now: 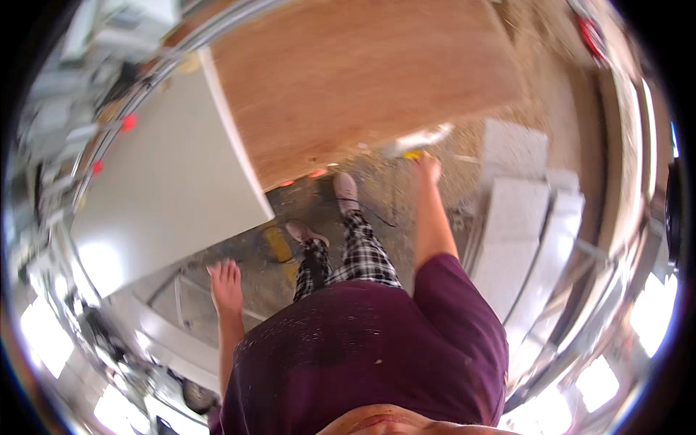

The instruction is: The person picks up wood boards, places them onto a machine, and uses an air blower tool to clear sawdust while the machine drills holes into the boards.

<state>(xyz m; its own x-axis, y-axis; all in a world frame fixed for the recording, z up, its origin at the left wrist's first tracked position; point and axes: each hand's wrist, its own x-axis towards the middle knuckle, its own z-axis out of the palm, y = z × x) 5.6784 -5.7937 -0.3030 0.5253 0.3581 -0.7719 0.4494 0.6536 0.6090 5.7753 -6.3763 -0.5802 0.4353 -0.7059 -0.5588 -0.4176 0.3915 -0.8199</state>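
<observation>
My right hand [428, 168] is closed on a yellow-handled tool [412, 154] with a pale, wide head smeared by motion; its exact kind cannot be made out. It is held at the front edge of a large reddish-brown wooden board [362, 80], and I cannot tell whether the two touch. Low on the left, my left hand [226, 284] hangs with its fingers stretched out and nothing in it. The closest thing to that hand is a white panel [163, 188], whose front edge lies just beyond the fingers.
Long pale boards [511, 225] are stacked on the floor at my right. A curved-looking metal rail [156, 76] with red knobs runs along the left. Wood dust and scraps [467, 156] lie near the board's edge. A dark cable [377, 214] crosses the floor by my feet.
</observation>
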